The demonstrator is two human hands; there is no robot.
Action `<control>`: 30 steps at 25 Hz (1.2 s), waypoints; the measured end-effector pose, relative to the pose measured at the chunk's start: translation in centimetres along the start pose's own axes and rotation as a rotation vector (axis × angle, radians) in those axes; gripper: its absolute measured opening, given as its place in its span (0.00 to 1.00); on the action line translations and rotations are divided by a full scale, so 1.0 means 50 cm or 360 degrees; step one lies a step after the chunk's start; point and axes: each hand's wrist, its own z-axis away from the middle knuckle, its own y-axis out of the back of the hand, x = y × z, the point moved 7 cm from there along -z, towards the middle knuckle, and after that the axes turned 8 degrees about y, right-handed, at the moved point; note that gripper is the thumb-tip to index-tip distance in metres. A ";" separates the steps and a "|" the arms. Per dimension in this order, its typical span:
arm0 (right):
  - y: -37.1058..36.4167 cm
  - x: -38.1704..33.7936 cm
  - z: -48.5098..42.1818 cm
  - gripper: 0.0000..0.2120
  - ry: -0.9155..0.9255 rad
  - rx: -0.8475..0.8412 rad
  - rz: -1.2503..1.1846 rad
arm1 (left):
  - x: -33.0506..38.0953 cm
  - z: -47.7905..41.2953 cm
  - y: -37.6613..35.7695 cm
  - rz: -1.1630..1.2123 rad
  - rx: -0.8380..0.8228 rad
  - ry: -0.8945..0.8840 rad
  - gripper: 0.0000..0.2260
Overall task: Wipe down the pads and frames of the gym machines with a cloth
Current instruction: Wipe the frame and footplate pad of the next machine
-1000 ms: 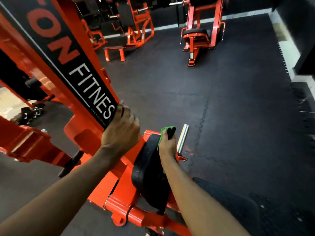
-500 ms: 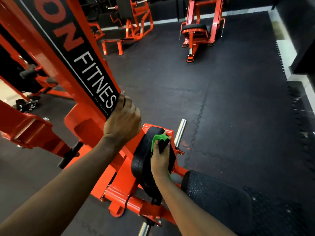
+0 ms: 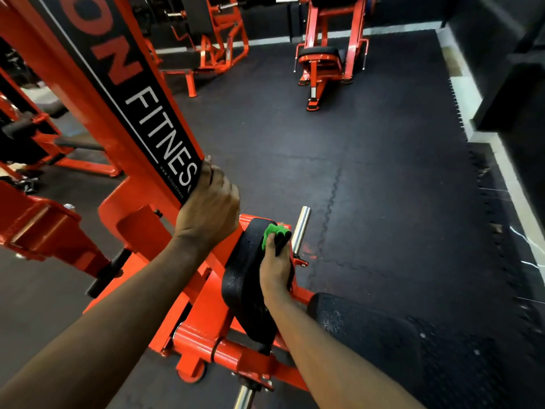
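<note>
Orange steel dominates the head view, where a person is leaning over a plate-loaded gym machine; the slanted upright of its frame (image 3: 88, 93) is running from the top left corner down toward the centre, carrying a black decal (image 3: 153, 125) lettered "FITNESS" in white. The left hand (image 3: 211, 208) is gripping the lower end of that upright, fingers curled round its edge just under the lettering; the forearm is stretching in from the bottom left. The right hand (image 3: 275, 270) is clutching a green cloth (image 3: 272, 231), which is bunching out above the knuckles; the hand is pressing it against the upper right edge of a black pad (image 3: 244, 278) standing on edge at the machine's centre. How much of the cloth is lying under the palm cannot be told. Just beside the cloth, to its right, a chrome peg (image 3: 300, 230) is jutting up and away; a second chrome peg (image 3: 243, 397) is poking out at the bottom edge. A black seat pad (image 3: 368, 335) is sitting low on the right, partly under the right forearm. Dark rubber floor tiles (image 3: 383, 172) are filling the middle of the room; two more orange machines, one at top centre (image 3: 212, 33) and one at top right (image 3: 324, 54), are standing well apart from the hands.
</note>
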 end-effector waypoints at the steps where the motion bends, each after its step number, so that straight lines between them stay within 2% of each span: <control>1: 0.005 -0.001 0.035 0.45 0.0069 -0.0013 -0.0035 | 0.001 0.001 0.001 0.0001 0.0012 -0.0009 0.18; 5: 0.009 -0.011 0.103 0.45 0.0148 -0.0092 -0.0057 | 0.000 0.002 0.004 -0.0005 0.0078 -0.0035 0.19; 11: -0.009 0.025 0.015 0.53 -0.0025 0.0089 0.0123 | -0.003 0.014 0.010 0.0030 0.0150 -0.0085 0.19; 17: -0.003 -0.006 0.123 0.42 -0.0002 0.0213 0.0049 | -0.004 0.027 0.016 0.0069 0.0236 -0.0159 0.18; 21: 0.008 -0.016 0.116 0.22 -0.0009 0.0112 0.0031 | -0.007 0.030 0.017 0.0047 0.0235 -0.0157 0.18; 23: 0.012 -0.013 0.093 0.18 -0.0044 0.0112 0.0023 | -0.005 0.027 0.017 0.0055 0.0250 -0.0153 0.18; 27: 0.007 0.028 0.057 0.30 -0.0261 0.0159 -0.0046 | -0.006 0.025 0.014 0.0042 0.0201 -0.0145 0.19; 30: 0.005 0.021 0.074 0.27 -0.0299 0.0216 -0.0142 | -0.006 0.026 0.017 0.0050 0.0168 -0.0139 0.20</control>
